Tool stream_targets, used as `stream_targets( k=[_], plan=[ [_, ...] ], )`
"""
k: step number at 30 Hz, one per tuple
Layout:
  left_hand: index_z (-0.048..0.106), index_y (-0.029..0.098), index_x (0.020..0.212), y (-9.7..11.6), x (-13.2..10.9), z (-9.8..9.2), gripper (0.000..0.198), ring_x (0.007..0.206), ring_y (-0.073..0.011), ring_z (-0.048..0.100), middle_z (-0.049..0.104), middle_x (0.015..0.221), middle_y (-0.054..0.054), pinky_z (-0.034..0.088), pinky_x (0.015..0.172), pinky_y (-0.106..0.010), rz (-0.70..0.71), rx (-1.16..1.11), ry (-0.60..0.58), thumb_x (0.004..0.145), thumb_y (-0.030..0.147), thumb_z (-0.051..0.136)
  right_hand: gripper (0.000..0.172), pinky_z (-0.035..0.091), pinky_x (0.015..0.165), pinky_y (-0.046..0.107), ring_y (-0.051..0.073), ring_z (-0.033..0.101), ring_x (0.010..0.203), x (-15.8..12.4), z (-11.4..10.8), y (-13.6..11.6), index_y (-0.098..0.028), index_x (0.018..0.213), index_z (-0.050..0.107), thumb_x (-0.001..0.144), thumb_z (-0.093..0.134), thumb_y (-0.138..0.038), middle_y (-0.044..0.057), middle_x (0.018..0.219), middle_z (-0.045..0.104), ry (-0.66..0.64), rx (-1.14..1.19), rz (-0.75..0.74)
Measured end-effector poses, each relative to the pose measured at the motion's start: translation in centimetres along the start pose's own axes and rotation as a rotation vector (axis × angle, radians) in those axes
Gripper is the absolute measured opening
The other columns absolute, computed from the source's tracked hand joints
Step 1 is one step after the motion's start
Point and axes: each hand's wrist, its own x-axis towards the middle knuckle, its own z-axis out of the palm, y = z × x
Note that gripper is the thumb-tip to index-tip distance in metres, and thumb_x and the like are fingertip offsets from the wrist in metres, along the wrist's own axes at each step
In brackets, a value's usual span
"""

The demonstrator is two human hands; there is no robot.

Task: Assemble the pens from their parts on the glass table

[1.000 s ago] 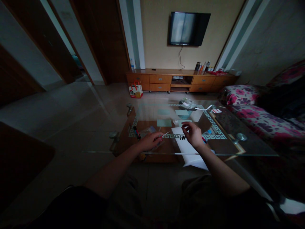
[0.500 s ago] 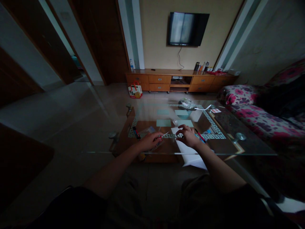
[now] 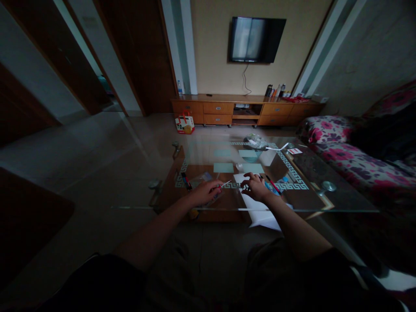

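Observation:
My left hand (image 3: 204, 192) rests on the glass coffee table (image 3: 341, 197), its fingers closed round a thin pen-like stick (image 3: 225, 183) whose pale tip points right. My right hand (image 3: 256, 187) lies on a white sheet of paper (image 3: 256, 203) that hangs over the table's near edge. Its fingers are curled down onto the sheet, over small dark items I cannot make out. A red pen (image 3: 273, 185) lies just right of that hand.
More pens (image 3: 185, 180) and a clear packet (image 3: 202, 177) lie left of my left hand. A bowl-like object (image 3: 255, 141) and a small card (image 3: 294, 151) sit at the table's far side. A floral sofa (image 3: 351, 151) stands to the right, a wooden TV cabinet (image 3: 240, 110) beyond.
My right hand has come down from a raised position and moved slightly left onto the paper, covering the small dark items seen earlier. The left hand has stayed still.

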Motion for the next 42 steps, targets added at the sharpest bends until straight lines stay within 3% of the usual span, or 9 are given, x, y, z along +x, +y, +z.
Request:
stream_targets(
  k=[12,19,22,24,28,34,38,42],
  plan=[
    [0.059,0.024,0.123,0.2,0.1,0.0,0.031,0.078,-0.0141,0.062,0.069,0.099,-0.001,0.043,0.072,-0.024,0.025,0.028,0.018,0.096,0.025,0.046,0.027,0.039,0.092,0.049,0.034,0.043,0.119,-0.1,0.3,0.1,-0.027,0.109,0.07,0.082,0.071,-0.033,0.012,0.135,0.044,-0.041,0.003,0.043],
    [0.061,0.024,0.12,0.2,-0.1,-0.2,0.028,0.076,-0.015,0.063,0.07,0.092,-0.001,0.045,0.07,-0.025,0.02,-0.018,0.032,0.095,0.029,0.05,0.023,0.04,0.091,0.048,0.032,0.051,0.112,-0.1,-0.8,0.0,-0.024,0.11,0.068,0.092,0.055,-0.032,0.012,0.125,0.055,0.215,0.009,0.103],
    [0.06,0.022,0.119,-0.2,0.1,0.5,0.028,0.07,-0.0144,0.064,0.069,0.09,-0.002,0.049,0.065,-0.025,-0.035,-0.185,0.019,0.095,0.034,0.051,0.02,0.043,0.09,0.043,0.028,0.056,0.105,0.0,-1.5,-0.7,-0.021,0.104,0.068,0.092,0.054,-0.028,0.011,0.114,0.06,0.3,0.11,0.033],
    [0.055,0.02,0.121,-0.5,0.4,1.1,0.032,0.065,-0.0146,0.066,0.069,0.092,-0.005,0.051,0.057,-0.025,-0.09,-0.41,0.057,0.095,0.038,0.05,0.018,0.046,0.087,0.037,0.023,0.059,0.096,0.0,-1.7,-1.7,-0.019,0.101,0.067,0.092,0.053,-0.023,0.01,0.105,0.062,0.315,0.242,-0.069],
    [0.054,0.016,0.115,-0.3,1.1,1.8,0.035,0.075,-0.0191,0.07,0.068,0.095,-0.009,0.055,0.054,-0.025,-0.107,-0.671,0.158,0.091,0.041,0.057,0.018,0.049,0.08,0.033,0.02,0.061,0.087,-0.1,-2.0,-4.4,-0.019,0.104,0.065,0.092,0.051,-0.019,0.008,0.099,0.064,0.313,0.463,-0.22],
    [0.05,0.016,0.121,0.6,1.5,1.5,0.04,0.07,-0.0178,0.07,0.069,0.092,-0.007,0.058,0.057,-0.028,-0.182,-0.845,0.211,0.09,0.038,0.061,0.036,0.048,0.091,0.039,0.023,0.059,0.103,-0.5,-2.3,-7.7,-0.022,0.124,0.058,0.089,0.055,-0.014,0.009,0.11,0.062,0.237,0.566,-0.36],
    [0.049,0.018,0.122,0.8,1.6,1.7,0.04,0.089,-0.0231,0.07,0.066,0.106,-0.01,0.06,0.06,-0.031,-0.164,-0.892,0.19,0.089,0.035,0.062,0.047,0.046,0.097,0.041,0.024,0.056,0.111,-0.5,-2.0,-8.4,-0.023,0.133,0.052,0.088,0.054,-0.012,0.01,0.118,0.06,0.219,0.604,-0.391],
    [0.049,0.018,0.124,0.7,1.6,1.9,0.04,0.082,-0.0208,0.07,0.066,0.104,-0.009,0.06,0.06,-0.031,-0.115,-0.869,0.148,0.089,0.034,0.062,0.047,0.046,0.098,0.041,0.024,0.056,0.113,-0.4,-1.7,-8.3,-0.024,0.132,0.053,0.086,0.055,-0.01,0.009,0.121,0.06,0.2,0.608,-0.394]
  ],
)
